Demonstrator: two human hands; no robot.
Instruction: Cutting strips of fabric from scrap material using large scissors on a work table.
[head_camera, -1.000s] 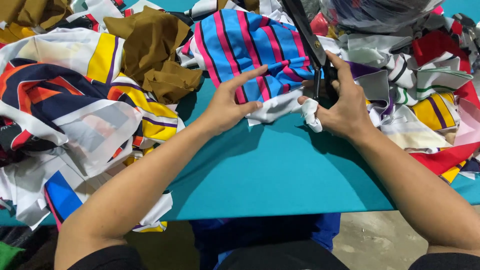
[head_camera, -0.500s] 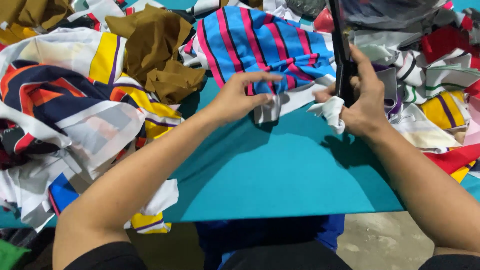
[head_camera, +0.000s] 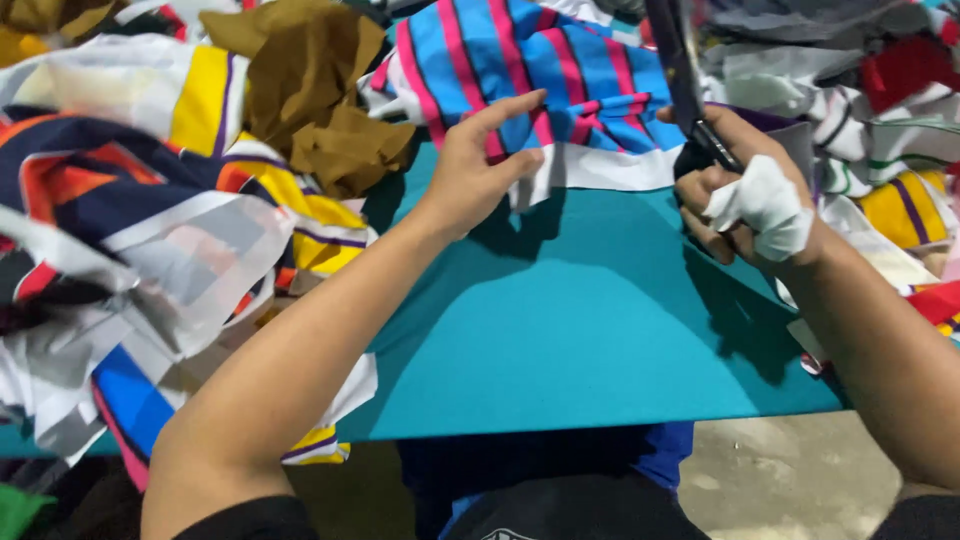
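Note:
A blue cloth with pink stripes and a white hem (head_camera: 570, 90) lies at the far side of a teal table (head_camera: 580, 320). My left hand (head_camera: 480, 165) grips its near edge, fingers pinching the fabric. My right hand (head_camera: 745, 195) holds large dark scissors (head_camera: 685, 75), blades pointing up and away, beside the cloth's right edge. A white wrap covers the thumb of that hand.
Heaps of fabric scraps ring the table: white, navy, orange and yellow pieces (head_camera: 150, 220) at left, brown cloth (head_camera: 320, 110) at the back, red, white and yellow pieces (head_camera: 880, 130) at right. Concrete floor (head_camera: 770, 480) shows below the table's near edge.
My right hand with the scissors has lifted and shifted right, away from the cloth. My left hand has stayed on the striped cloth's edge, drawing it slightly nearer.

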